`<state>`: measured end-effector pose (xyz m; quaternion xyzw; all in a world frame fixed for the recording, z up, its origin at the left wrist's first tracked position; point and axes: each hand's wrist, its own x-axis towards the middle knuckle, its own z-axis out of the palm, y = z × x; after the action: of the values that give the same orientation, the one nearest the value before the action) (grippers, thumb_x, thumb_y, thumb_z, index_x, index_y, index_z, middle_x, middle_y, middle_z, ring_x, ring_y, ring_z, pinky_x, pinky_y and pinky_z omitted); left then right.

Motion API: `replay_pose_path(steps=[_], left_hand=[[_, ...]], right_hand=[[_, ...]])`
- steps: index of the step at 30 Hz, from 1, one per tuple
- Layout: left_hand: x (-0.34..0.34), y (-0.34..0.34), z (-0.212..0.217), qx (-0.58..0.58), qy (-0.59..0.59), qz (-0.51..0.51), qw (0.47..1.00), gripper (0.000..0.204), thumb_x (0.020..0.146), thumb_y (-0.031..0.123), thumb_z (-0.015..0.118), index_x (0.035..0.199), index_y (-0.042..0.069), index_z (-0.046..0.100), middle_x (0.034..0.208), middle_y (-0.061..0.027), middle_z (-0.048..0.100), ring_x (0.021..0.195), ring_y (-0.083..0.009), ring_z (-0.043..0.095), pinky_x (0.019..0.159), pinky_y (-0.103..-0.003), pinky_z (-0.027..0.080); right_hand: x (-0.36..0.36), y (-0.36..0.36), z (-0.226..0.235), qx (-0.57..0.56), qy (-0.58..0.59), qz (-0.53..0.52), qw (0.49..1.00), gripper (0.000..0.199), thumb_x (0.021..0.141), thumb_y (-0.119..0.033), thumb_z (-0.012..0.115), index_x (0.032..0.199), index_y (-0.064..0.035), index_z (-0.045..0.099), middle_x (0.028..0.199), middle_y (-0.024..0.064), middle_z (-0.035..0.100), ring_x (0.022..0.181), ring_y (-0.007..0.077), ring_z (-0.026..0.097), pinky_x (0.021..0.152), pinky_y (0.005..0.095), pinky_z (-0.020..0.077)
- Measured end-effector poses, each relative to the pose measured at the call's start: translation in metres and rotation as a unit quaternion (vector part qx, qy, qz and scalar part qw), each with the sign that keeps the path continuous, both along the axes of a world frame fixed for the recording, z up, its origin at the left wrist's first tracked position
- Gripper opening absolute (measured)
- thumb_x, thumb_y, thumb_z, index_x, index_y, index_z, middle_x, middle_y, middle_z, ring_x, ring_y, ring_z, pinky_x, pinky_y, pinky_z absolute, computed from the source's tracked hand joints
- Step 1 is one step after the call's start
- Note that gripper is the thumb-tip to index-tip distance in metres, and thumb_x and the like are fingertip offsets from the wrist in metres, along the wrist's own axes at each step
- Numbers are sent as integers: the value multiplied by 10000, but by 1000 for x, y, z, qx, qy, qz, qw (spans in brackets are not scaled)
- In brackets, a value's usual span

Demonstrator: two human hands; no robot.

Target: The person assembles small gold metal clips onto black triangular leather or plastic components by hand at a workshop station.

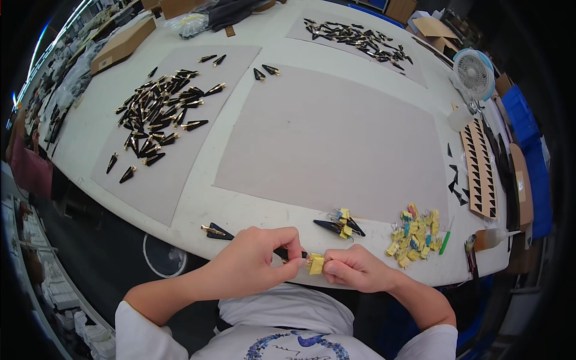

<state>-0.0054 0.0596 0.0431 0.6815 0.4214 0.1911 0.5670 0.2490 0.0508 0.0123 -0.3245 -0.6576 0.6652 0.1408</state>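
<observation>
At the table's near edge, my left hand (264, 258) pinches a black pointed hair clip (282, 253) with gold metal, mostly hidden by the fingers. My right hand (357, 269) is closed on the wire handles of a yellow binder clip (315, 264), whose jaws meet the hair clip's end. Left of my hands lies another black hair clip (219, 232). Beyond my right hand, black hair clips (327, 226) lie with yellow binder clips (345, 230) on them. A pile of yellow binder clips (414, 237), a few with blue or pink bits, sits to the right.
Many black-and-gold clips (156, 114) lie on a grey sheet at left, more (360, 39) at the far side. A bare grey sheet (336, 144) spans the middle. At right are a fan (474, 73), a card of black triangles (480, 168), and a bottle (489, 239).
</observation>
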Motion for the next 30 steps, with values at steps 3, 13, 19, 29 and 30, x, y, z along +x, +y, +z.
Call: replay_pose_path(steps=[3, 13, 19, 29, 30], left_hand=[[2, 0, 2, 42, 3, 13, 999, 142, 844, 135, 653, 825, 14, 580, 703, -85, 628, 577, -200, 579, 552, -320, 442], [1, 4, 0, -33, 7, -2, 999, 121, 862, 89, 655, 831, -2, 582, 755, -20, 618, 679, -75, 527, 578, -248, 444], [-1, 3, -3, -41, -2, 7, 999, 115, 854, 81, 652, 836, -6, 580, 766, -30, 629, 691, -80, 545, 583, -246, 452], [-3, 4, -5, -38, 0, 1, 999, 112, 860, 64, 647, 846, -20, 574, 784, -40, 636, 735, -70, 568, 621, -234, 496], [-3, 3, -5, -46, -5, 4, 999, 108, 865, 60, 644, 851, -22, 576, 786, -39, 634, 741, -67, 566, 621, -234, 495]], right_hand=[[-2, 1, -3, 23, -11, -7, 1000, 302, 1033, -252, 438, 823, -71, 558, 607, 5, 473, 539, 112, 408, 536, 269, 355], [-6, 2, 0, 26, -33, -12, 999, 294, 1026, -242, 451, 813, -69, 559, 617, 12, 495, 554, 112, 439, 549, 268, 372], [-9, 3, 1, 27, -47, -15, 998, 289, 1021, -231, 453, 808, -69, 561, 617, 14, 494, 551, 112, 434, 543, 270, 368], [-11, 5, 5, 28, -60, -12, 998, 293, 1019, -235, 459, 798, -72, 561, 615, 8, 477, 553, 105, 420, 543, 266, 357], [-11, 5, 5, 28, -60, -12, 998, 295, 1019, -235, 459, 796, -72, 561, 613, 6, 472, 552, 105, 416, 543, 266, 355]])
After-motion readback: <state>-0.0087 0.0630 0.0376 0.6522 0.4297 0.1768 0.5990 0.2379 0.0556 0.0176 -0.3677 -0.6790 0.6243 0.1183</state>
